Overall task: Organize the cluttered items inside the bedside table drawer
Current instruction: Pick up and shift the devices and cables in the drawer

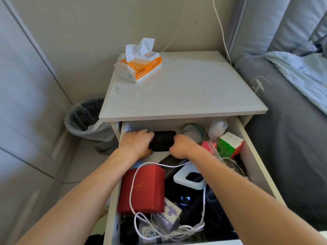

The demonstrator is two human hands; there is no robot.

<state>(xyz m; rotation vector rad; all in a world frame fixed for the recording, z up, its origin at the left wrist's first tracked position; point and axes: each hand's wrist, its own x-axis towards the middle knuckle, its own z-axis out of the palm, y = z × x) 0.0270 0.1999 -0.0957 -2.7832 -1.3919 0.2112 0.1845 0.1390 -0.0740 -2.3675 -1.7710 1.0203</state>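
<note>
So you've got both hands deep at the back of the open drawer (246, 149), wrapped around a black object (163, 142). Your left hand (137, 145) has its fingers curled over the object's left edge, and your right hand (182, 147) grips the right edge, knuckles bent. Can't really tell what the black thing is, it's too dark.

The rest of the drawer is pretty packed. A red box (143, 189) sits front left, with a white cable (134, 188) looped over it and trailing off toward the front. Just right of that is a white square case (190, 177) with a dark centre. At the back right there's a puzzle cube (230, 144), a pink item (208, 146) beside it, a small white bottle (217, 129) and a roll of tape (193, 132) against the back wall.

On the worktop (185, 92) of the bedside table, a tissue pack (139, 63) sits at the back left corner. A lined bin (85, 119) stands on the floor to the left, and the bed (290, 106) is right up against the other side.
</note>
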